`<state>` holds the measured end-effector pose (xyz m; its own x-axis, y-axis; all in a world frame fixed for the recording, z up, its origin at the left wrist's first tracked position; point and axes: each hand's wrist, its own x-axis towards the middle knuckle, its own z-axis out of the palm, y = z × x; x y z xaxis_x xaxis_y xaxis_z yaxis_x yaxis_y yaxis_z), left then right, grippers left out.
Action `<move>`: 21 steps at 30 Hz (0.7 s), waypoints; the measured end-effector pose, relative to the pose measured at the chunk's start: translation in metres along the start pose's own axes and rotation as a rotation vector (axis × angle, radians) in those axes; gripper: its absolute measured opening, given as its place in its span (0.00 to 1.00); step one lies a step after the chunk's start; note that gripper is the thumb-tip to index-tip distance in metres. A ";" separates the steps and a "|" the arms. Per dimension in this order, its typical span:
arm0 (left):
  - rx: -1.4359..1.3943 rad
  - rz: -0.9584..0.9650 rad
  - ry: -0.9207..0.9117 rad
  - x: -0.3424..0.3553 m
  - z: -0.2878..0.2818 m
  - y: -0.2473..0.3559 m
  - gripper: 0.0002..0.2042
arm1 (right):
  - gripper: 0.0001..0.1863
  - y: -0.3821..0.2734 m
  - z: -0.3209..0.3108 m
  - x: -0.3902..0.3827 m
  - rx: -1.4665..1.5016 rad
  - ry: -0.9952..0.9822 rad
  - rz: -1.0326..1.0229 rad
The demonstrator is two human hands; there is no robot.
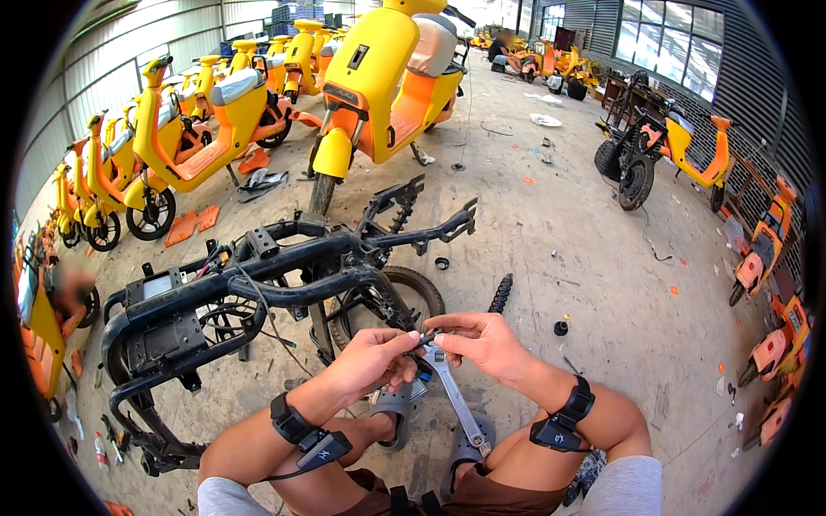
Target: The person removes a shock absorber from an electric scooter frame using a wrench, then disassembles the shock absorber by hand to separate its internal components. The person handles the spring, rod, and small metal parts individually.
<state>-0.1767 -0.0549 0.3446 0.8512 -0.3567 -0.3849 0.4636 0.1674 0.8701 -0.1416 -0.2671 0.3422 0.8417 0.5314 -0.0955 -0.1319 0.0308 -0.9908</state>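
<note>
My left hand (379, 359) and my right hand (483, 346) meet in front of me with fingertips pinched together on a small dark, rod-like part (428, 339). Its exact kind is too small to make out. Just below the fingers a silver wrench (458, 397) slants down toward my right shoe; whether a finger touches its upper end is hidden. Left of my hands lies a black scooter frame (323, 249) on its side, with a wheel (430, 291) at its far side.
A black spring shock absorber (501, 294) and a small black cylindrical part (561, 328) lie on the floor beyond my right hand. A yellow scooter (370, 86) stands ahead, rows of others at left. A partly stripped scooter (641, 168) stands at right. People sit farther off.
</note>
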 end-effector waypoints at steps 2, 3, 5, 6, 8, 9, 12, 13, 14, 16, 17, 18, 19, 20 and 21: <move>-0.003 0.003 0.002 -0.001 0.000 0.000 0.15 | 0.16 0.000 0.000 0.000 -0.002 -0.003 0.000; -0.003 0.004 0.004 -0.001 0.001 0.001 0.15 | 0.16 0.000 0.000 0.000 -0.003 -0.003 -0.001; -0.003 0.007 0.006 0.000 0.001 0.001 0.15 | 0.16 0.000 -0.001 0.000 0.001 -0.007 0.001; -0.002 0.009 0.008 0.000 0.001 0.001 0.15 | 0.16 0.001 -0.001 0.001 0.007 -0.012 0.003; -0.002 0.013 0.009 0.000 0.001 0.001 0.15 | 0.16 0.001 -0.002 0.001 0.012 -0.015 0.007; -0.003 0.015 0.009 -0.001 0.001 0.001 0.15 | 0.16 0.001 -0.002 0.001 0.011 -0.014 0.011; -0.007 0.022 0.010 -0.001 0.002 0.002 0.14 | 0.16 0.000 -0.001 0.001 0.016 -0.013 0.012; -0.009 0.025 0.010 -0.001 0.002 0.002 0.14 | 0.16 -0.001 -0.001 0.001 0.018 -0.013 0.011; -0.008 0.029 0.010 -0.001 0.001 0.002 0.14 | 0.16 -0.001 -0.001 0.000 0.016 -0.012 0.011; -0.006 0.035 0.011 -0.001 0.000 0.000 0.14 | 0.16 -0.001 -0.001 0.000 0.015 -0.012 0.011; -0.004 0.035 0.016 -0.001 0.000 0.001 0.14 | 0.16 -0.001 -0.001 0.001 0.011 -0.012 0.010; -0.003 0.034 0.019 0.000 0.001 0.001 0.14 | 0.16 -0.001 -0.001 0.000 0.007 -0.009 0.010; -0.002 0.033 0.022 0.000 0.001 0.001 0.14 | 0.16 -0.001 -0.001 0.000 0.004 -0.007 0.011; 0.001 0.030 0.024 0.000 0.001 0.001 0.14 | 0.16 0.000 -0.001 0.000 0.006 -0.007 0.009; 0.004 0.027 0.027 0.000 0.002 0.000 0.14 | 0.16 0.001 -0.002 0.000 0.009 -0.008 0.008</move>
<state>-0.1767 -0.0564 0.3455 0.8698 -0.3273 -0.3691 0.4392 0.1730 0.8816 -0.1405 -0.2684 0.3413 0.8364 0.5384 -0.1024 -0.1431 0.0342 -0.9891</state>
